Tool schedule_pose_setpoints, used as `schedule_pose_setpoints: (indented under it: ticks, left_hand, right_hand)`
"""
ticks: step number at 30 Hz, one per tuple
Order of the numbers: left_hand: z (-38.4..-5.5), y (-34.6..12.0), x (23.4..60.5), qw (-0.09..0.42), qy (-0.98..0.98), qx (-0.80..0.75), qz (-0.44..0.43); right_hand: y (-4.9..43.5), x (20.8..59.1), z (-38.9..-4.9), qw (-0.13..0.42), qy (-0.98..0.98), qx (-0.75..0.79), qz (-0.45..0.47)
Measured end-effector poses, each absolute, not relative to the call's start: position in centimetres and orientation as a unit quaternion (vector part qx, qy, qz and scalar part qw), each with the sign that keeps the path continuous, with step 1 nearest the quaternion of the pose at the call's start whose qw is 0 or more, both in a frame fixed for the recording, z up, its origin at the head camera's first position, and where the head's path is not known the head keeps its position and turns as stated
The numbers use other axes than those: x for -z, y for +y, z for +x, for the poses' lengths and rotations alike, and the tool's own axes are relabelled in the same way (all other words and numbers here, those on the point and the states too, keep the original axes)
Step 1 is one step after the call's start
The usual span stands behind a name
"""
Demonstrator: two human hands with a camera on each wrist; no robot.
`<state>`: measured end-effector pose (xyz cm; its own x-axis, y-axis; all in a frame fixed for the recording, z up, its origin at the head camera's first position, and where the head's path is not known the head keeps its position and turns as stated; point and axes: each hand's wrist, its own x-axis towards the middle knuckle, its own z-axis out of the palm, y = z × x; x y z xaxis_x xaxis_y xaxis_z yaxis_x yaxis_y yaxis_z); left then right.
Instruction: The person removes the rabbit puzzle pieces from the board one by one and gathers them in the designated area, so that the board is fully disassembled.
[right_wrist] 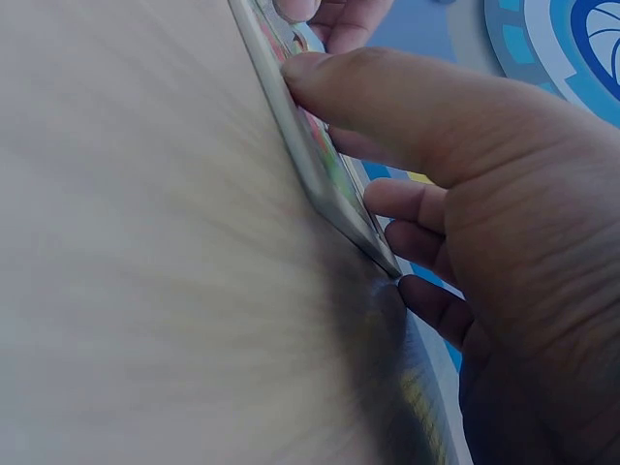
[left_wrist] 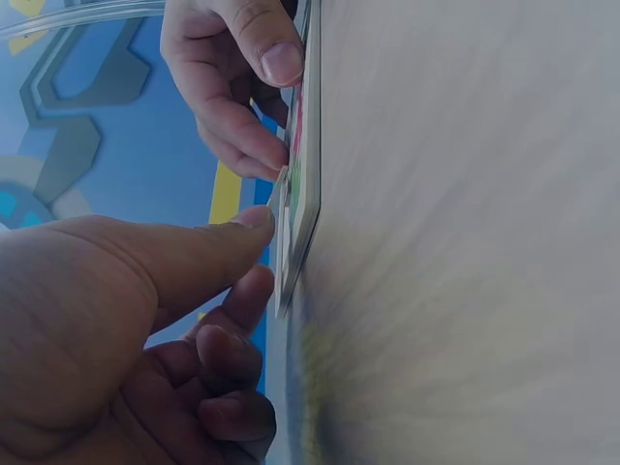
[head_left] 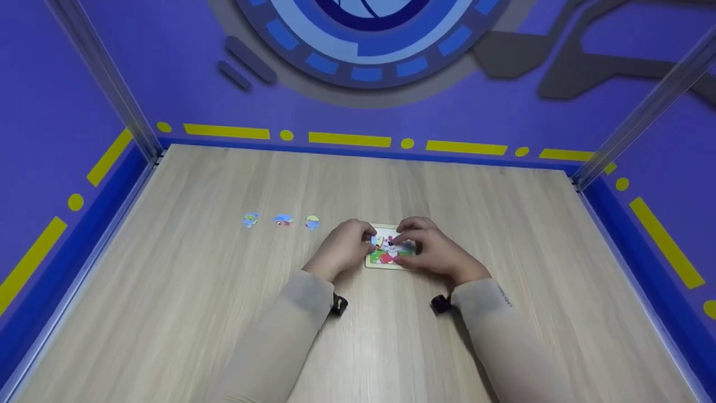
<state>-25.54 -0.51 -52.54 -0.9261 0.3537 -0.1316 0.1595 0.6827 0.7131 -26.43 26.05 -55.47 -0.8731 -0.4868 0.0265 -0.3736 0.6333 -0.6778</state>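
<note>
A small jigsaw puzzle board with a pale rim lies on the table, showing a white and red cartoon figure on green. My left hand is at the board's left side, where thumb and fingers pinch a puzzle piece with blue and yellow on it. In the left wrist view this thin piece tilts up a little over the board. From the right, my right hand reaches over the board. Its thumb and a fingertip touch the picture, while other fingers rest along the board's far and right edges.
Three loose puzzle pieces lie in a row left of the board: a blue and green one, a blue and red one and a blue and yellow one. Purple wall panels enclose the wooden table at the back and sides.
</note>
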Motion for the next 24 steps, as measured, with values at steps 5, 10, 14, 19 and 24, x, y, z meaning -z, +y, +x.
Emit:
schedule_pose_setpoints:
  ticks: [5, 10, 14, 19, 24]
  left_hand:
    - [-25.6, -0.7, 52.4, 0.127, 0.901, -0.388, 0.143]
    - [-25.2, -1.6, 52.0, 0.133, 0.896, -0.400, 0.141]
    - [-24.8, -3.1, 51.3, 0.144, 0.889, -0.415, 0.131]
    - [-24.3, -6.0, 50.4, 0.143, 0.883, -0.429, 0.129]
    - [-23.8, -9.6, 50.0, 0.138, 0.868, -0.459, 0.133]
  right_hand:
    - [26.2, 55.5, -26.5, 0.077, 0.900, 0.356, -0.238]
    - [26.1, 55.5, -26.4, 0.085, 0.898, 0.357, -0.242]
    - [26.0, 55.6, -26.4, 0.087, 0.902, 0.351, -0.235]
    - [26.0, 55.5, -26.4, 0.093, 0.902, 0.353, -0.230]
    - [25.9, 55.5, -26.4, 0.095, 0.901, 0.361, -0.223]
